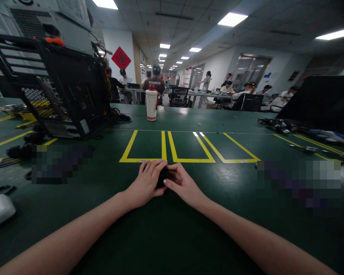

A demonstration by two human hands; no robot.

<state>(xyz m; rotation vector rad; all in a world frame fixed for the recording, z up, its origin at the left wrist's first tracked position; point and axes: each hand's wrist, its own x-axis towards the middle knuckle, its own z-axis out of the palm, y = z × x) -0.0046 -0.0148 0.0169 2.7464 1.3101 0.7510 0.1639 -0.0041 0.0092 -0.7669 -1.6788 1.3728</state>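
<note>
Both my hands meet around a small black object (162, 178) just above or on the green table (166, 233). What kind of object it is, I cannot make out, since fingers cover most of it. My left hand (146, 179) lies over its left side, with the fingers bent across the top. From the right, my right hand (185, 183) pinches it between thumb and fingers. Just beyond the hands, yellow tape (193, 160) marks several open-topped boxes on the tabletop.
A black computer case (71, 91) stands at the left. A white tumbler (151, 103) with a red lid is near the far edge. Cables and tools (304, 148) lie at the right beside a dark panel (323, 103). A white object (0, 211) sits at the left edge.
</note>
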